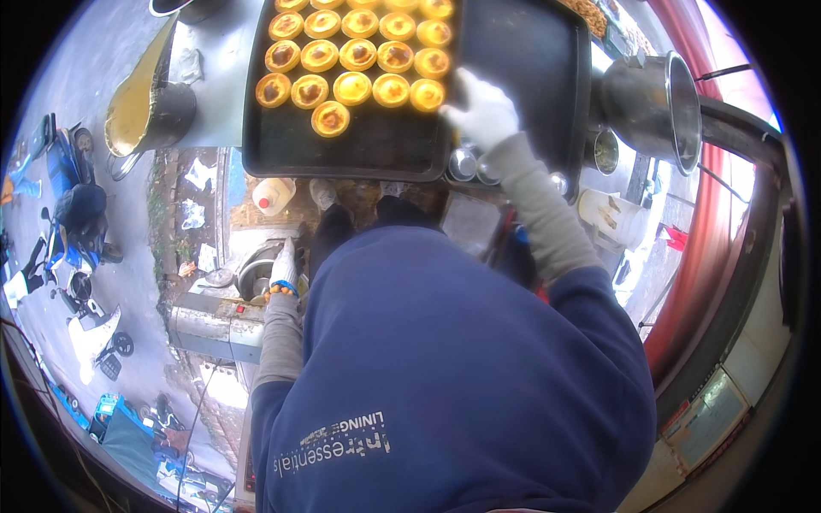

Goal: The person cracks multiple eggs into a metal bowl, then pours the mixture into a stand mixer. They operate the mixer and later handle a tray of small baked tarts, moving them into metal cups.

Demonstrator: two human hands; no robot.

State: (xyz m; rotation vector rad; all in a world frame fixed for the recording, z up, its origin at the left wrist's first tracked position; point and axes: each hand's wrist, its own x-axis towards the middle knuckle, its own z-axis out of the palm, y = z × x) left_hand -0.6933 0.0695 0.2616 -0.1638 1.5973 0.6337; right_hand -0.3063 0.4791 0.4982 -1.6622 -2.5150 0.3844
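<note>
My right hand [484, 112], in a white glove, reaches over the right rim of a dark baking tray [385, 151]. Its thumb and fingers are apart beside the end of the rows, with nothing seen between them; contact with the rim is unclear. Several egg tarts [354, 88] with browned tops stand in rows on this tray, and a single tart [330, 118] sits in front of them. Under my right forearm lies a second dark tray [523, 77]. My left hand [283, 264], also gloved, hangs low at my side, near a round metal pot [256, 277]; its fingers are partly hidden.
Small metal cups [462, 164] stand near the tray's right corner. A large steel pot [641, 109] is at right, and a batter-coated metal container [151, 118] at left. A plastic jug [274, 195] rests below. Parked scooters [80, 199] line the left side.
</note>
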